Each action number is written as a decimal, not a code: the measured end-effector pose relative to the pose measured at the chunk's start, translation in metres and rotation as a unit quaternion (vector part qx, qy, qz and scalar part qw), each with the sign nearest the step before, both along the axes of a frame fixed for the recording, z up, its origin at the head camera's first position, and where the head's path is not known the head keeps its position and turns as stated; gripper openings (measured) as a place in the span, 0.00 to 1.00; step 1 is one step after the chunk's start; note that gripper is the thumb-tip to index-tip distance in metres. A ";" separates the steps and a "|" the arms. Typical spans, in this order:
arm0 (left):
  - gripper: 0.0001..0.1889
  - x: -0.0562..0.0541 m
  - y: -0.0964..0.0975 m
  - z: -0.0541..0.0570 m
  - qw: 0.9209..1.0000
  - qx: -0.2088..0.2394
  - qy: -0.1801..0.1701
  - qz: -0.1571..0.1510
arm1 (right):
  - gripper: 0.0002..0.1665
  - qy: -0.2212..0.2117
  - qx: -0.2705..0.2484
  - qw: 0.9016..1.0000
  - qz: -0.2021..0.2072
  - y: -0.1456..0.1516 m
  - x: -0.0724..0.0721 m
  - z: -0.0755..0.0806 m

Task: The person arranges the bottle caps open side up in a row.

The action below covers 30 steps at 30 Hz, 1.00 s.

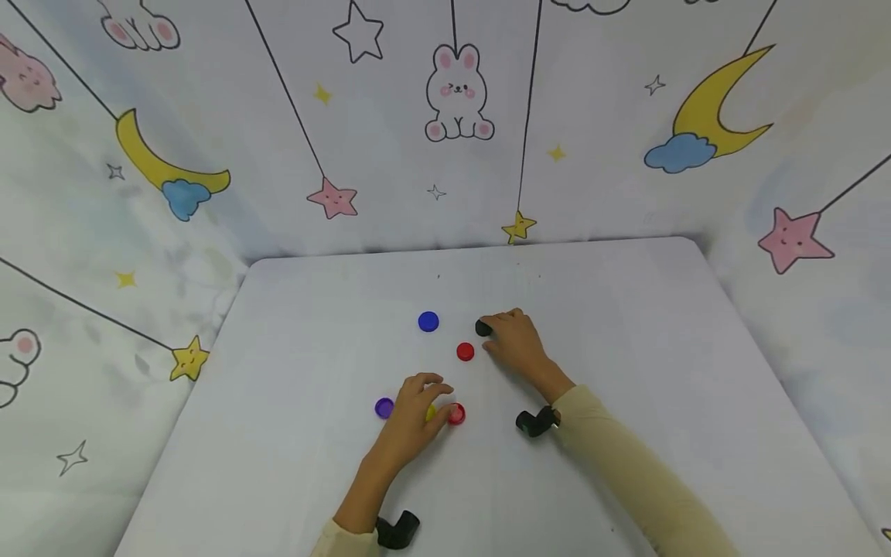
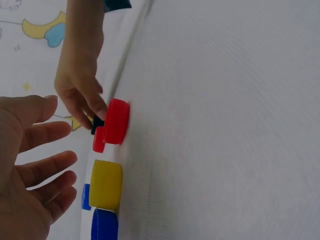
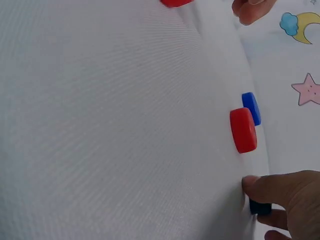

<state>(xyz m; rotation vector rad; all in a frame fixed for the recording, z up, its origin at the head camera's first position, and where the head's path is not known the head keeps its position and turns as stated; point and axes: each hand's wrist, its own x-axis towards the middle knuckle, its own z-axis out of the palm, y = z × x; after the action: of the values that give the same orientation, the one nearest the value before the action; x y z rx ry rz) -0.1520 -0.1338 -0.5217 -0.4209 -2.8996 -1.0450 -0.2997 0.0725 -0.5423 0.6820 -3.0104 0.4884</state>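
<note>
My right hand [image 1: 518, 340] pinches a black bottle cap [image 1: 483, 328] on the white table; in the right wrist view, thumb and fingers lie on either side of this dark cap [image 3: 260, 207]. A red cap [image 1: 465, 352] lies just left of that hand. Nearer to me, my left hand [image 1: 409, 415] hovers with fingers spread and holds nothing. Beneath it a yellow cap [image 1: 430, 413] is partly hidden; the left wrist view shows this yellow cap [image 2: 106, 184] apart from the fingers. A second red cap [image 1: 456, 414] lies by the left thumb, a purple cap [image 1: 384, 408] on the other side.
A blue cap [image 1: 428, 322] lies farther back, left of the right hand. Both wrists wear black devices, one of them a wrist camera [image 1: 537, 422] by the right sleeve. Behind the white table [image 1: 313, 309] hangs a cloth [image 1: 397, 139] printed with stars, moons and a rabbit.
</note>
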 end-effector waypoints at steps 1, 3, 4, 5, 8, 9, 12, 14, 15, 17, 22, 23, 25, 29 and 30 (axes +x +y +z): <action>0.13 0.000 0.001 0.000 1.000 0.011 -0.009 -0.001 | 0.28 0.004 -0.004 1.000 -0.001 0.000 0.000 -0.001; 0.12 0.000 0.004 0.001 0.999 0.025 -0.022 -0.001 | 0.26 0.008 -0.014 1.000 -0.005 0.001 0.000 -0.003; 0.12 0.000 0.004 0.001 0.999 0.024 -0.024 -0.001 | 0.25 0.012 -0.021 1.000 -0.006 0.002 0.000 -0.004; 0.12 0.000 0.005 0.002 0.999 0.023 -0.024 -0.002 | 0.24 0.017 -0.029 0.999 -0.007 0.003 0.000 -0.005; 0.11 -0.003 0.003 0.002 1.000 0.011 -0.012 -0.006 | 0.20 0.038 -0.051 0.998 -0.006 0.004 -0.001 -0.008; 0.11 -0.004 0.002 0.003 1.000 0.008 -0.008 -0.009 | 0.19 0.044 -0.057 0.997 -0.006 0.003 -0.001 -0.008; 0.11 -0.011 -0.002 0.007 1.000 -0.002 0.006 -0.016 | 0.18 0.044 -0.069 0.997 -0.007 0.002 -0.002 -0.006; 0.12 -0.017 -0.004 0.013 1.000 -0.006 0.014 -0.017 | 0.18 0.033 -0.074 0.997 -0.005 0.001 -0.003 -0.004; 0.12 -0.021 -0.005 0.017 1.000 -0.009 0.018 -0.016 | 0.19 0.025 -0.077 0.997 -0.005 0.000 -0.002 -0.002; 0.14 -0.028 -0.006 0.026 1.000 -0.010 0.025 -0.014 | 0.20 0.015 -0.082 0.997 -0.004 0.001 0.000 0.003; 0.20 -0.052 -0.004 0.055 0.999 0.009 0.041 -0.014 | 0.25 0.018 -0.113 0.993 0.007 0.006 0.010 0.034; 0.21 -0.057 -0.002 0.061 0.999 0.017 0.046 -0.016 | 0.25 0.025 -0.124 0.992 0.013 0.007 0.011 0.043; 0.23 -0.069 0.004 0.073 0.998 0.039 0.054 -0.023 | 0.25 0.037 -0.153 0.987 0.032 0.010 0.015 0.064; 0.24 -0.086 0.016 0.092 0.993 0.076 0.061 -0.061 | 0.21 0.047 -0.212 0.972 0.094 0.016 0.024 0.100; 0.24 -0.089 0.019 0.096 0.992 0.089 0.057 -0.076 | 0.20 0.047 -0.223 0.967 0.110 0.018 0.026 0.108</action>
<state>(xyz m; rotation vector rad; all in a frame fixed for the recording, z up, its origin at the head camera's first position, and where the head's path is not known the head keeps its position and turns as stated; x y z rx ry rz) -0.2408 -0.1151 -0.4260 -0.6768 -2.6818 -1.2419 -0.2733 0.0903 -0.4347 0.9612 -2.6027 1.0645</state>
